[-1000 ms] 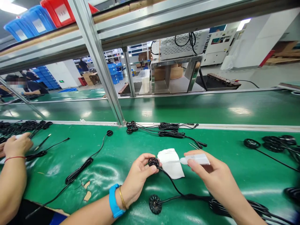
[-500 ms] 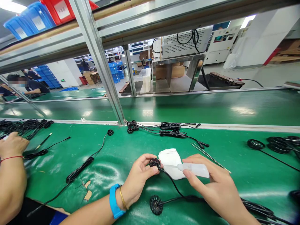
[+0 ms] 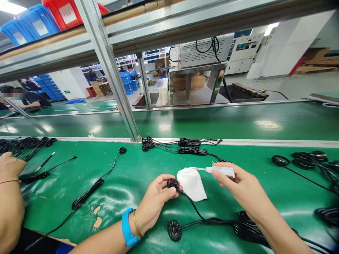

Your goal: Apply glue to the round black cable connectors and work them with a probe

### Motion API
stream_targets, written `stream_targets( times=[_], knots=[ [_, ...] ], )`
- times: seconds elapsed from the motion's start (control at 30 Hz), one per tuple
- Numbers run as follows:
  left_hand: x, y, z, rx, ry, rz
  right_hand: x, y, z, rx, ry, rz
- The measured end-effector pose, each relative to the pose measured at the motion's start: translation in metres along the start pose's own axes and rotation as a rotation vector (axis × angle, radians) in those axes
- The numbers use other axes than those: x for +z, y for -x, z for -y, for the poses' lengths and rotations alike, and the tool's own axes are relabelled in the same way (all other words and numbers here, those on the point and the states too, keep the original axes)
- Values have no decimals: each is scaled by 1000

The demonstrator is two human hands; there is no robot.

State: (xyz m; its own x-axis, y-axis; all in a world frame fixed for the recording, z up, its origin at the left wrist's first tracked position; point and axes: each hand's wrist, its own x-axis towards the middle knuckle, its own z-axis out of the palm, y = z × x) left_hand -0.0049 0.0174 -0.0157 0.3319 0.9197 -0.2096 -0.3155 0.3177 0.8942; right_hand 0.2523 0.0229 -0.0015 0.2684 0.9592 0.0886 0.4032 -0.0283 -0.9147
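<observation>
— Since half a second ago, the white bottle (image 3: 223, 171) has been drawn back, and its nozzle (image 3: 200, 169) has been taken away from the black round part (image 3: 173, 183).

— Where is the nozzle seen now?

— Across the upper edge of the white cloth (image 3: 192, 185); whether the cloth is touched by it cannot be told.

— And how is the bottle gripped?

— By the right hand (image 3: 242, 181), thumb and fingers closed around it, with the bottle kept nearly level.

— What is held by the left hand (image 3: 156, 197)?

— The black round part, pinched between thumb and fingertips just beside the cloth. A black cable (image 3: 194, 206) is trailed from it.

— Is anything else laid nearby?

— A second round part (image 3: 174, 230) is seen on the green mat (image 3: 143, 165), nearer the camera. Far to the left, a co-worker's hand (image 3: 10, 165) is partly cut off; its grip cannot be told.
</observation>
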Motion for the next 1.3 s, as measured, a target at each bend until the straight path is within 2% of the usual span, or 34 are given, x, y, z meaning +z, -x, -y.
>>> stream_targets(
  times=[0.13, 0.23, 0.33, 0.43, 0.53, 0.63, 0.73, 0.97, 1.3],
  knots=[
    [-2, 0, 1, -26, 8, 15, 0, -11, -20, -13, 175, 208],
    [-1, 1, 0, -30, 7, 11, 0, -16, -35, -42, 293, 291],
    [0, 2, -2, -21, 0, 6, 2, -17, -40, -56, 347, 289],
    [2, 2, -2, 5, -13, 22, 6, -8, -30, -106, 392, 195],
    [4, 3, -2, 45, -19, 41, 17, 13, -9, -371, 315, 87],
    [5, 4, -2, 73, -28, 52, 34, 37, 9, -704, 197, 111],
    [7, 6, -3, 79, -55, 48, 50, 51, 15, -865, 161, 138],
    [11, 9, -3, 67, -81, 30, 61, 55, 8, -926, 155, 70],
    [9, 10, -1, 97, -116, 49, 61, 57, 7, -925, 137, 94]
  ],
)
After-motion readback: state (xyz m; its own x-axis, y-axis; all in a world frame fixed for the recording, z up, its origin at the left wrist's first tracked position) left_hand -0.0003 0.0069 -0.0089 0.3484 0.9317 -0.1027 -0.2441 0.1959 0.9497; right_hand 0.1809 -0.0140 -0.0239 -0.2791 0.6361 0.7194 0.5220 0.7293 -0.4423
